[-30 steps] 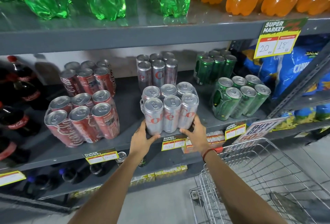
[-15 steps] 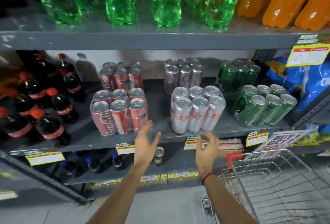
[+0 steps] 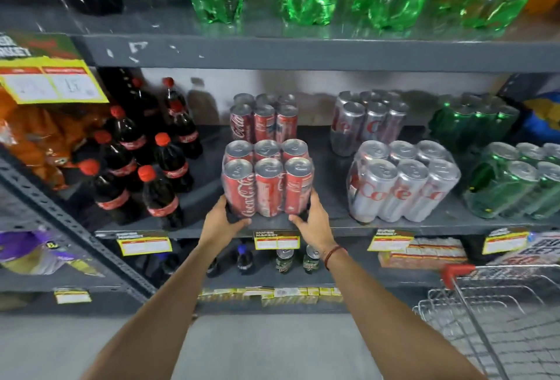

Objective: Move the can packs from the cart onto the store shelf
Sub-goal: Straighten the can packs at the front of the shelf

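Grey metal shelving fills the frame, its middle shelf (image 3: 303,223) running across the centre and stocked with drinks. At centre, a shrink-wrapped red can pack (image 3: 268,179) stands upright at the shelf's front edge, six cans in two rows of three, with a second red pack (image 3: 263,117) behind it toward the back wall. To the right of centre sit the silver can packs (image 3: 400,182), and further right the green can packs (image 3: 512,179); dark cola bottles (image 3: 142,164) crowd the left. Only the wire rim and red handle of the cart (image 3: 485,298) show at lower right, and no packs can be seen in the part that shows.

Both hands are on the front red pack. The left hand (image 3: 221,223) cups its lower left corner and the right hand (image 3: 312,223) its lower right corner, fingers curled around the base and thumbs along the front bottom edge. The pack seems to rest on the shelf, not to hang in the grip.

What matters next is that the pack lies straight ahead of the fingers, its three-can row running left to right across the frame, with both hands equally near. It looks already placed, so the likely work is a square push backward toward the rear pack, evenly from both sides so it does not twist.
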`<state>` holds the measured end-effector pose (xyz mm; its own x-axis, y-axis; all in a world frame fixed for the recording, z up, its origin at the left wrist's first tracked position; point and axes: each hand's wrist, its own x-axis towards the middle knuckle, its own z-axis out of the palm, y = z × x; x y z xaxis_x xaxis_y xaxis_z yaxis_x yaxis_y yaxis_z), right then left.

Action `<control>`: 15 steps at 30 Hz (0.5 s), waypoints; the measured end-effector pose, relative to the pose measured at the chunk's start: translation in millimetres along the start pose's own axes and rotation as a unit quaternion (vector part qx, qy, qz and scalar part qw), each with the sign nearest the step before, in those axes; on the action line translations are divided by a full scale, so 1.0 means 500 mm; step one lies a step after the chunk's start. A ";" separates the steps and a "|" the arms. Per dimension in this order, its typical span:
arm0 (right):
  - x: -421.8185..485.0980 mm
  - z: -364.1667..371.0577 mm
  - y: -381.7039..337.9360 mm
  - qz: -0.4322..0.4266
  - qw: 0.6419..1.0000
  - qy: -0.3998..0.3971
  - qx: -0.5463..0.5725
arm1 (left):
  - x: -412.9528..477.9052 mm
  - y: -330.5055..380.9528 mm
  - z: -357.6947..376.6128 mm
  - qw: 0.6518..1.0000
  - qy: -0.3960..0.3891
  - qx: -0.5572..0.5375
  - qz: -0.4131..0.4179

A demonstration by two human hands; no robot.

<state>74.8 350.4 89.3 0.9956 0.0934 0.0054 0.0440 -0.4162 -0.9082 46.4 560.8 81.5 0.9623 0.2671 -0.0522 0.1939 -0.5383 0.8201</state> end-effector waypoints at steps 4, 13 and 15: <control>-0.008 0.027 0.005 -0.004 0.998 0.066 0.003 | 0.004 -0.011 0.000 1.000 0.000 0.010 0.019; -0.036 0.040 0.006 0.008 0.996 0.084 -0.002 | -0.016 -0.027 -0.011 1.000 -0.010 0.014 0.020; -0.037 0.040 0.005 0.009 0.996 0.085 -0.007 | -0.022 -0.023 -0.013 0.999 -0.008 0.020 0.026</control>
<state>54.7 365.7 78.9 0.9959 -0.0670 0.0615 0.0269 -0.4294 -0.9027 32.4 569.3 76.1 0.9740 0.2258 -0.0201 0.1516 -0.5828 0.7983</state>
